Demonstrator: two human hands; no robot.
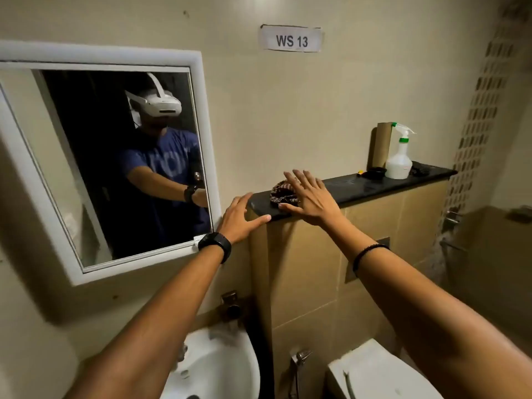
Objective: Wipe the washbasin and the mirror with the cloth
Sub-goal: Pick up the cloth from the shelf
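A crumpled dark patterned cloth (281, 193) lies on the left end of a black stone ledge (374, 182). My right hand (309, 198) hovers over it with fingers spread, partly covering it and holding nothing. My left hand (240, 218) is open, its fingertips at the ledge's left corner. A white-framed mirror (95, 156) hangs on the wall to the left and reflects a person in a blue shirt. The white washbasin (218, 367) sits below, at the bottom of the view, under my left forearm.
A white spray bottle (399, 159) and a cardboard tube (381, 145) stand at the ledge's right end, beside a small dark dish (376, 171). A white toilet (380, 372) is at bottom right. A tap (230, 306) is mounted above the basin. A "WS 13" label (291, 38) is on the wall.
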